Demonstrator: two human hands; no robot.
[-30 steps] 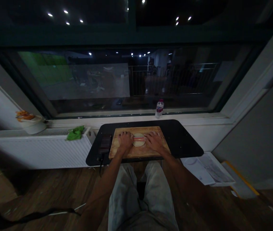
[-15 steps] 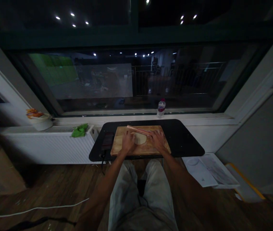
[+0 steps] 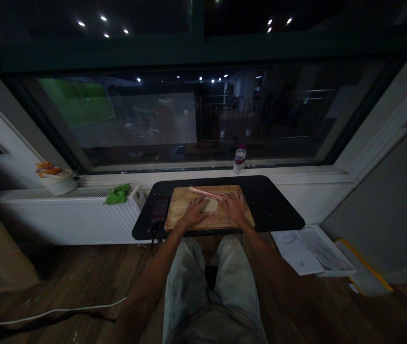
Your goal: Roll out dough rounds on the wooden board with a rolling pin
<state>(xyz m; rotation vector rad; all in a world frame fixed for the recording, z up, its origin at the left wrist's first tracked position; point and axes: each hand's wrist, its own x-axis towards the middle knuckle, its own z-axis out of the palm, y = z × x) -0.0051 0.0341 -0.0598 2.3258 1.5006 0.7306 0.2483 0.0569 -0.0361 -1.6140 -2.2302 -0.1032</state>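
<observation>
A pale flat round of dough lies on a wooden board. My left hand rests flat at its left edge, fingers spread and touching it. Across the dough's far side, a reddish-brown rolling pin lies at a slant. My right hand is at the dough's right side, its fingers stretched out over the pin's right end. What lies under those fingertips is hidden.
The board sits on a black table. A dark device with a cable stands left of the board. Beyond are a water bottle on the sill, a green cloth and a white tub on the radiator.
My left hand has opened from curled fingers and flattened at the dough's left edge. My right hand and the rolling pin stay nearly where they were.
</observation>
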